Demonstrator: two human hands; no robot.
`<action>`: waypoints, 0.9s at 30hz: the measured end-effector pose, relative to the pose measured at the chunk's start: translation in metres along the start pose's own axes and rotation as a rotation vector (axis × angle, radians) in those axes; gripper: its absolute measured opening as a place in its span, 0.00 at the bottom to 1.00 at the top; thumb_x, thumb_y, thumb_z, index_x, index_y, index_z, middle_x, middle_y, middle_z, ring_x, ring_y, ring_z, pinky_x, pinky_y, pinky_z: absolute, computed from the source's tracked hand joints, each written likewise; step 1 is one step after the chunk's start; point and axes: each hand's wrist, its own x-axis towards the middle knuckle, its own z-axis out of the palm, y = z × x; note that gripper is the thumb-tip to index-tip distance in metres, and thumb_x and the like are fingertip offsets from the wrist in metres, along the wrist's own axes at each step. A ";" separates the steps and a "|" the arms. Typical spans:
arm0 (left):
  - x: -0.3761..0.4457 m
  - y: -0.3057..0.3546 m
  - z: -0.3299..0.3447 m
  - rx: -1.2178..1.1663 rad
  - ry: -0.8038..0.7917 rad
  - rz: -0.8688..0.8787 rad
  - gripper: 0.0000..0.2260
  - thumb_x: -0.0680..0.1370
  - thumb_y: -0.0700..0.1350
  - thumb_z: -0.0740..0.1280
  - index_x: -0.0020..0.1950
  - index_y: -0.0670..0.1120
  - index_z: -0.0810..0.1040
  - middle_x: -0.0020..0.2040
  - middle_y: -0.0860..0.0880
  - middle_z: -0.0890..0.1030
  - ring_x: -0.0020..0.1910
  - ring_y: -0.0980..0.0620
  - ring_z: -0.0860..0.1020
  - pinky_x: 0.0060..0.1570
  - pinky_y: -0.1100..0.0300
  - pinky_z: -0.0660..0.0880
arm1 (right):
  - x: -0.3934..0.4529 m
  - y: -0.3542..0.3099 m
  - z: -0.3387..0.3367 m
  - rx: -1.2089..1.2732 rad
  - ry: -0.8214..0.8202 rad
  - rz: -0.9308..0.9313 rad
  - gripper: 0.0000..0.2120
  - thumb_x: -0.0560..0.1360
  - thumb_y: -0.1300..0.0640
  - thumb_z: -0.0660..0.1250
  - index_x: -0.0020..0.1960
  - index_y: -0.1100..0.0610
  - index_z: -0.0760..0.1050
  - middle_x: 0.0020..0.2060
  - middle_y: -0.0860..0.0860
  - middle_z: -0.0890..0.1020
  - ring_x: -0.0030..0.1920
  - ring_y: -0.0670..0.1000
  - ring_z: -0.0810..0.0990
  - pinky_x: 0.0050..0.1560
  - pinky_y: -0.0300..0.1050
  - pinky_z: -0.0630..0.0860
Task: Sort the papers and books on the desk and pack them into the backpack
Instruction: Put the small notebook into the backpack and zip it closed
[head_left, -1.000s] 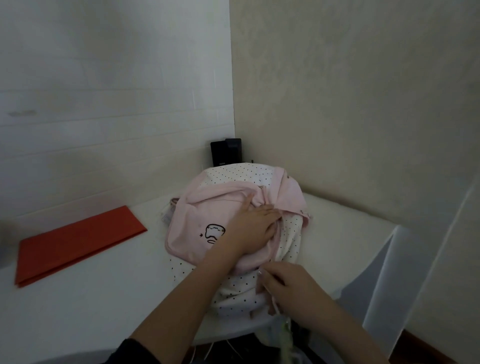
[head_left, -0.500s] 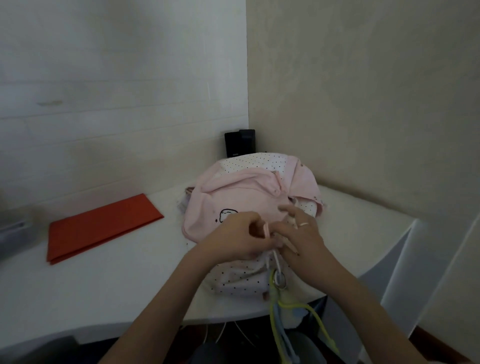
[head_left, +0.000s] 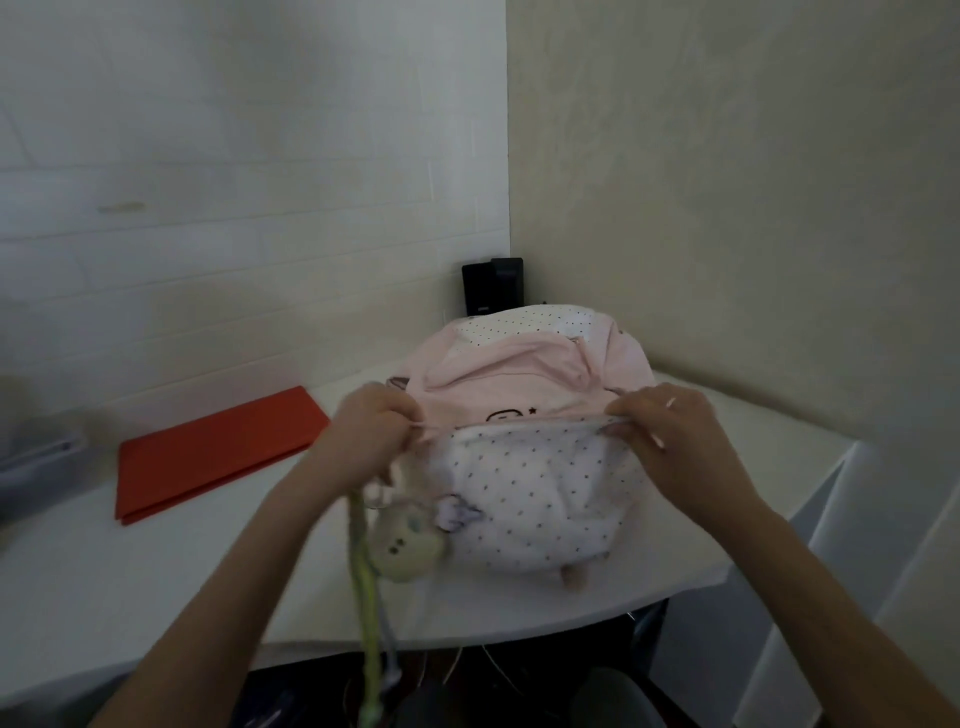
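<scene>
Lying on a white tabletop (head_left: 156, 587) pushed into a room corner, a pink backpack (head_left: 524, 384) with a white dotted front pocket (head_left: 530, 493) sits between two bare hands; the left hand (head_left: 371, 434) has its fingers (head_left: 400, 421) curled, pinching the pocket's upper edge at its left end; the right hand (head_left: 670, 441) has its fingers (head_left: 621, 428) pinching the same edge at its right end, a ring visible on one finger; the edge is drawn taut in a line from one set of fingers to the other. Just below the left fingers, a small pale plush charm (head_left: 408, 551) hangs from the pack, with a yellow-green cord (head_left: 363, 587) trailing down past the tabletop's near edge. Well to the left of the left fingers, a flat red folder (head_left: 218, 452) lies on the tabletop, apart from the backpack. Beyond both sets of fingers, behind the pack against the corner, stands a small black device (head_left: 491, 283); at the far left edge a grey object is partly visible, too blurred to identify.
</scene>
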 end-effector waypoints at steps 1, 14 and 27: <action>0.004 -0.012 -0.013 -0.024 -0.002 -0.057 0.16 0.68 0.27 0.55 0.25 0.41 0.72 0.16 0.52 0.65 0.15 0.56 0.64 0.19 0.64 0.70 | -0.001 0.001 -0.002 -0.040 0.018 0.022 0.13 0.74 0.49 0.60 0.44 0.56 0.79 0.37 0.49 0.83 0.40 0.54 0.80 0.49 0.49 0.68; -0.009 -0.035 -0.016 -0.472 -0.186 -0.042 0.17 0.72 0.47 0.67 0.27 0.41 0.66 0.21 0.51 0.58 0.18 0.56 0.55 0.20 0.69 0.52 | 0.057 -0.133 0.046 -0.017 -0.607 -0.097 0.19 0.76 0.35 0.53 0.44 0.51 0.65 0.33 0.46 0.70 0.39 0.51 0.71 0.39 0.46 0.62; 0.076 -0.083 -0.039 0.039 0.079 0.079 0.23 0.76 0.47 0.69 0.26 0.45 0.61 0.21 0.52 0.56 0.21 0.56 0.53 0.27 0.61 0.53 | 0.038 -0.092 0.037 0.122 -0.508 -0.127 0.22 0.73 0.31 0.49 0.30 0.46 0.58 0.25 0.46 0.67 0.28 0.43 0.67 0.31 0.41 0.63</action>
